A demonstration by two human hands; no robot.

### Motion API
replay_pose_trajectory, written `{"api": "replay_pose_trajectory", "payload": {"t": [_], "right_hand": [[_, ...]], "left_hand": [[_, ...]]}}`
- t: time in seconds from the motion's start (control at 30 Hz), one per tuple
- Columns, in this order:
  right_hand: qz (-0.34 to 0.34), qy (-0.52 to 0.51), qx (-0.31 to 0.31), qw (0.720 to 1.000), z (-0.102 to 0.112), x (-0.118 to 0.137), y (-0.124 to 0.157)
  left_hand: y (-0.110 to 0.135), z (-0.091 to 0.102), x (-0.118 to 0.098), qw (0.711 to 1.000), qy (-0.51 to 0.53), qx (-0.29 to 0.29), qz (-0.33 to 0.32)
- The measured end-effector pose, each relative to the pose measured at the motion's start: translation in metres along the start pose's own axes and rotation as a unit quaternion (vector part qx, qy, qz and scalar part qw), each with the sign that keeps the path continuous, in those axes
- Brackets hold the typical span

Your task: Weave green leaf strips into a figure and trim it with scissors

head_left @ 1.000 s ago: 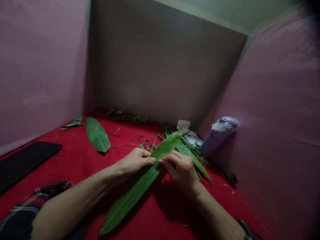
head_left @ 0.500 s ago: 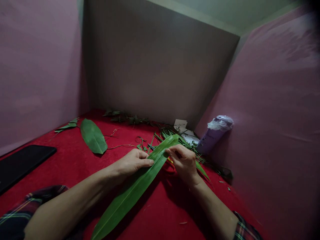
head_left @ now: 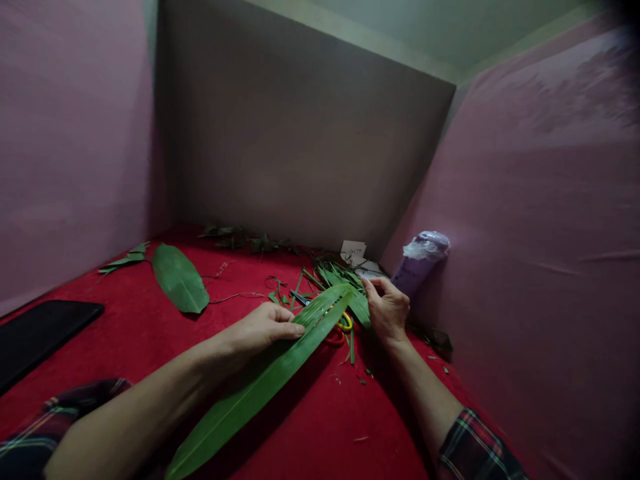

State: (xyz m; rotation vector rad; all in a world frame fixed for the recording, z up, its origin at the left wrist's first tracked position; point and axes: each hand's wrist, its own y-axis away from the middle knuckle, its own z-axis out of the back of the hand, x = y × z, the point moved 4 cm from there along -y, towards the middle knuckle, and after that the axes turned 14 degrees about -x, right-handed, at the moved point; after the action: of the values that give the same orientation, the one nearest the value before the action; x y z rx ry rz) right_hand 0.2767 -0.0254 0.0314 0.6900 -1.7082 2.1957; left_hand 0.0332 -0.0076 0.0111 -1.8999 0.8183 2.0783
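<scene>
A long green leaf point(head_left: 260, 390) slants up over the red cloth from the bottom of the view. My left hand point(head_left: 265, 328) is closed on its left edge, thumb on top. Narrow slits show in the leaf near its far end. Just right of that end, my right hand point(head_left: 387, 308) is apart from the long leaf, thumb and finger pinched together. Whatever they hold, if anything, is too small to make out. Below the leaf lie scissors with red and yellow handles point(head_left: 345, 323), partly covered by it.
Cut leaves and strips point(head_left: 325, 270) are heaped at the back. A broad leaf point(head_left: 180, 279) and a black flat device point(head_left: 47, 333) lie left on the red cloth point(head_left: 320, 427). A purple container point(head_left: 417, 270) with clear plastic leans by the right pink wall point(head_left: 540, 253).
My right hand has moved off the long leaf, to the right and slightly up. Slits now show in the leaf, and more of the scissors' handles is visible. The view has shifted slightly.
</scene>
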Motion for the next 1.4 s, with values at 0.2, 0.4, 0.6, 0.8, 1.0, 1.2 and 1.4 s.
{"api": "replay_pose_trajectory", "payload": {"t": [0.2,0.4,0.6,0.8,1.0,1.2,1.4], "right_hand": [[-0.05,-0.02,-0.021,0.998,0.001,-0.006,-0.004],[-0.107,-0.139,0.027,0.984,-0.008,0.001,0.002],[-0.218,-0.282,0.073,0.932,-0.016,0.008,0.006],[-0.296,-0.359,0.125,0.876,-0.02,0.008,0.011],[-0.371,-0.392,0.208,0.816,-0.027,0.013,0.019],[-0.398,-0.39,0.23,0.798,-0.024,0.016,0.021],[-0.4,-0.385,0.224,0.801,-0.025,0.014,0.022]], "left_hand": [[0.001,0.001,-0.003,1.0,-0.012,-0.003,0.001],[-0.001,0.002,-0.003,1.0,0.005,-0.015,0.0],[-0.005,0.003,-0.001,0.999,-0.008,-0.032,-0.022],[-0.007,0.005,0.0,0.997,-0.051,-0.05,-0.041],[-0.007,0.003,0.001,0.998,-0.04,-0.043,-0.034],[-0.009,0.004,0.004,0.998,-0.039,-0.04,-0.037],[-0.01,0.006,0.002,0.998,-0.011,-0.067,-0.018]]}}
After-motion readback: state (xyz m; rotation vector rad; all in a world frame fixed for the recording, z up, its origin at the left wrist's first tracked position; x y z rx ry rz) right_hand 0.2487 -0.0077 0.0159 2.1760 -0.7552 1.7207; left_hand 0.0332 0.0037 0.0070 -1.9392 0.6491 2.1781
